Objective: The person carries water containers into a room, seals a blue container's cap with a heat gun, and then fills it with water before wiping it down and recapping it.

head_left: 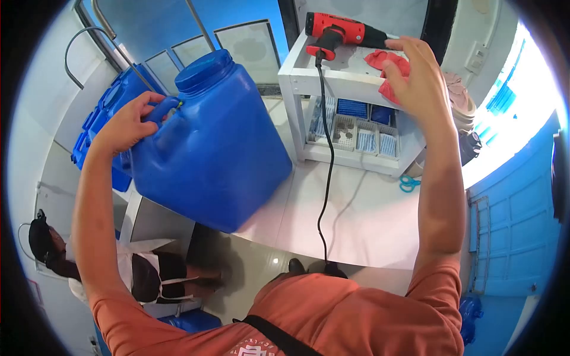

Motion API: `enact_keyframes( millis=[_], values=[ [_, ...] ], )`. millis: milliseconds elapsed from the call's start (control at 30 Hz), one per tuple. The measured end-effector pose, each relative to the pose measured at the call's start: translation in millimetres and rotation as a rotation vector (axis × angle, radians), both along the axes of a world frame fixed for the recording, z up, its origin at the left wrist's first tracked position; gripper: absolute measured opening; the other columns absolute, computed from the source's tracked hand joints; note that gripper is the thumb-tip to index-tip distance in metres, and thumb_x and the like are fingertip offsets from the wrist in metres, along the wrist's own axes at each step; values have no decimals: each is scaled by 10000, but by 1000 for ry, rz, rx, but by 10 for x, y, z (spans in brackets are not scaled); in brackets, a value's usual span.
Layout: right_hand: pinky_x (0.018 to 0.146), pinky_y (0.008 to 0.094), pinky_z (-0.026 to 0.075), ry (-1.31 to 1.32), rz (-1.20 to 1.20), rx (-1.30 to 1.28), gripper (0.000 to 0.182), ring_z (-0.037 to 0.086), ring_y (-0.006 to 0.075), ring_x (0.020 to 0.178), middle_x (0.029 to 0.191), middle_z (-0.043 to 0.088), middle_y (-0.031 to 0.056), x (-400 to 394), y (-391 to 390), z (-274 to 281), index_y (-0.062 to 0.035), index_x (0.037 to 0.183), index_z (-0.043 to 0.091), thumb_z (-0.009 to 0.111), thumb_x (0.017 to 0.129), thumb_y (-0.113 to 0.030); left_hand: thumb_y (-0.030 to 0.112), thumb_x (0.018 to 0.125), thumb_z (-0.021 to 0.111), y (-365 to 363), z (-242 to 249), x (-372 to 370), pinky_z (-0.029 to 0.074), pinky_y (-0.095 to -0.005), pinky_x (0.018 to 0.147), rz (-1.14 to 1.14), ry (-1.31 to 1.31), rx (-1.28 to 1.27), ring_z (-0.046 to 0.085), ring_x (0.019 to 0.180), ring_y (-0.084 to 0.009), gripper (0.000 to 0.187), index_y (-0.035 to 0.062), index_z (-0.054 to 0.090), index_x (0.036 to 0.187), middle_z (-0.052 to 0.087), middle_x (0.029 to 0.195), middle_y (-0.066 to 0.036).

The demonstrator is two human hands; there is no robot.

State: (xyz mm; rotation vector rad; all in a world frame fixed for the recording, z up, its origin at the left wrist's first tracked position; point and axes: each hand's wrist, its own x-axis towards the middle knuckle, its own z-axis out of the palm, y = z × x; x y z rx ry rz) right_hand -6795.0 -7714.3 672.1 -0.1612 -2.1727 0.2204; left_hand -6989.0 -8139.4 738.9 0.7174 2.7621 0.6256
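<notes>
A large blue jug (208, 148) with a screw cap (203, 71) stands tilted at the left of the white counter (368, 219). My left hand (133, 121) is wrapped round the handle at its upper left. On top of the white shelf unit (356, 80), a red and black heat gun (344, 31) lies with its black cord running down over the counter. Beside its nozzle is a red cloth (389, 65). My right hand (412, 74) is over the cloth with its fingers apart; whether the fingertips touch the cloth or the nozzle is hard to tell.
More blue jugs (116, 104) stand at the left, near a curved metal pipe. Small baskets (356, 133) fill the lower shelf. Teal scissors (409, 183) lie beside the shelf unit. Another person (139, 273) is at the lower left. A blue door is at the right.
</notes>
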Motion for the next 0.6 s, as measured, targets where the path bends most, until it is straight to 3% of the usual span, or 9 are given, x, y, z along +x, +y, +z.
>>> enact_keyframes(
  millis=[167, 267, 333, 400, 433, 500, 533, 567, 600],
  values=[
    [953, 414, 478, 28, 438, -130, 264, 594, 340, 1096, 1181, 611, 145, 364, -524, -491, -66, 1104, 654, 689, 853, -139, -42, 769, 571, -282, -296, -252, 424, -339, 1045, -91, 239, 2, 568, 1214, -247, 536, 55, 590, 1296, 641, 1202, -129],
    [953, 421, 484, -162, 713, -347, 292, 583, 356, 1107, 1162, 603, 158, 516, -903, -883, -62, 1127, 632, 702, 861, -161, -9, 843, 616, -348, -470, -108, 419, -356, 1060, -26, 715, -118, 571, 1205, -271, 393, 86, 674, 1220, 633, 1231, -141],
    [954, 402, 488, -301, 821, -504, 370, 606, 323, 1101, 1251, 575, 151, 520, -1213, -1147, -67, 1206, 613, 720, 866, -164, 24, 881, 603, -433, -575, -51, 431, -351, 1042, 121, 718, -119, 578, 1192, -267, 342, 87, 684, 1207, 638, 1221, -140],
    [947, 397, 491, -367, 885, -626, 517, 604, 345, 1096, 1351, 490, 186, 434, -1540, -1427, -64, 1336, 511, 720, 895, -234, 56, 918, 591, -505, -663, -27, 444, -347, 1025, 265, 729, -111, 585, 1179, -263, 295, 89, 694, 1193, 643, 1212, -140],
    [947, 397, 491, -357, 887, -618, 517, 604, 345, 1096, 1351, 490, 186, 373, -1678, -1497, -64, 1336, 511, 720, 895, -234, 147, 949, 579, -507, -711, -19, 453, -345, 1012, 348, 501, 226, 590, 1172, -265, 312, 91, 644, 1249, 637, 1233, -136],
    [1012, 457, 470, -442, 838, -699, 725, 494, 456, 1249, 1450, 354, 268, 243, -1917, -1572, -73, 1473, 336, 701, 908, -344, 328, 1010, 555, -507, -753, 33, 470, -342, 987, 479, 3, 883, 599, 1157, -269, 421, 95, 543, 1360, 627, 1275, -128],
    [1085, 477, 409, -455, 871, -748, 838, 405, 482, 1340, 1504, 266, 308, 153, -1988, -1568, -78, 1537, 227, 662, 925, -448, 447, 986, 573, -457, -679, 11, 441, -351, 1035, 628, -206, 928, 578, 1207, -225, 558, 80, 511, 1401, 635, 1260, -96],
    [1085, 477, 409, -453, 880, -737, 838, 405, 482, 1340, 1504, 266, 308, 89, -2074, -1542, -78, 1537, 227, 662, 925, -448, 447, 986, 573, -421, -652, -37, 441, -351, 1035, 631, -196, 938, 578, 1207, -225, 558, 80, 511, 1401, 635, 1260, -96],
    [1110, 482, 373, -427, 840, -704, 845, 371, 469, 1372, 1511, 261, 310, 36, -2162, -1511, -67, 1541, 221, 641, 932, -475, 445, 981, 580, -394, -647, -88, 452, -359, 1026, 562, -404, 1083, 594, 1177, -230, 528, 73, 540, 1353, 644, 1233, -103]
  ],
)
